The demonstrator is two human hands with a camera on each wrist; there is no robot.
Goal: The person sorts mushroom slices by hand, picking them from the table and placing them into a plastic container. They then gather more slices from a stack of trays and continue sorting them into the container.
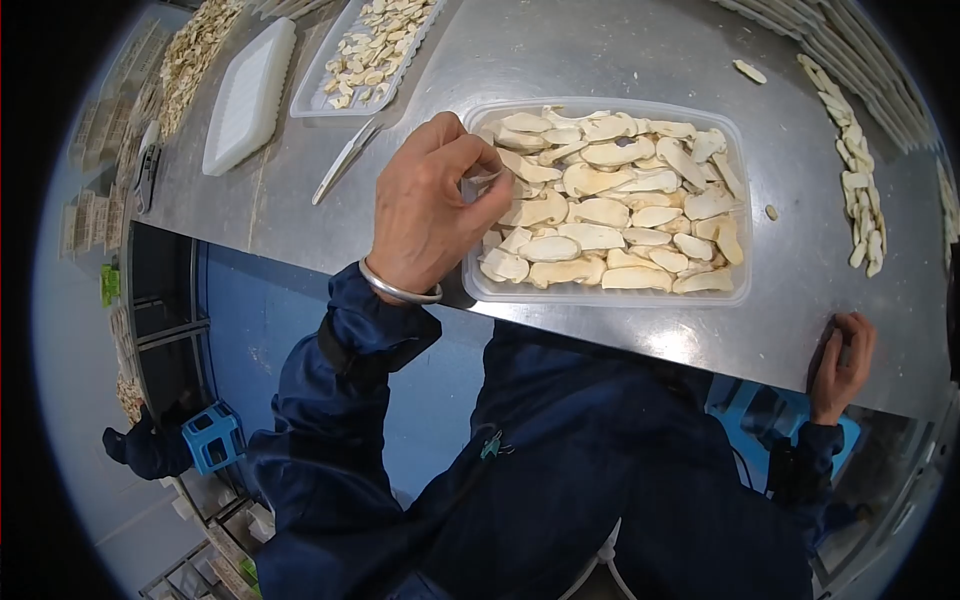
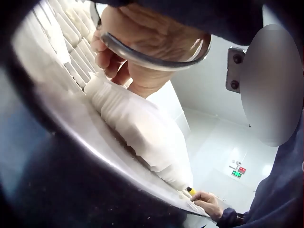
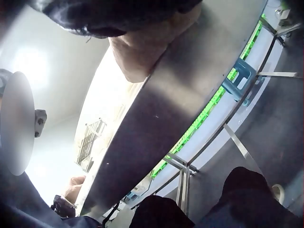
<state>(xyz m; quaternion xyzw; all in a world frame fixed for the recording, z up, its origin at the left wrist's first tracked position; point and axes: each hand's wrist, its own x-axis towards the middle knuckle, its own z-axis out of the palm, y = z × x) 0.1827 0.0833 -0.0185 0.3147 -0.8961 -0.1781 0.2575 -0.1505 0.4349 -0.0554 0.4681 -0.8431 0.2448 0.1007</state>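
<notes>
In the head view, my left hand (image 1: 425, 205) is at the left end of a clear plastic tray (image 1: 745, 255). Its thumb and index finger come together over the tray's edge, pinching a thin pale mushroom slice (image 1: 485, 179) that is mostly covered by the fingers. Rows of cream-coloured mushroom slices (image 1: 597, 212) fill the tray, lying flat and overlapping. From the left wrist, the curled fingers (image 2: 107, 59) appear right by the white tray's edge. My right hand (image 1: 845, 365) rests on the table's front edge at the right, fingers loosely curled and holding nothing.
A slim knife (image 1: 347, 160) lies left of the tray on the metal table (image 1: 600, 55). Behind it stand a white tray (image 1: 250, 95) and another tray (image 1: 300, 98) with small slices. At right are a row of slices (image 1: 857, 185) and stacked trays (image 1: 850, 60).
</notes>
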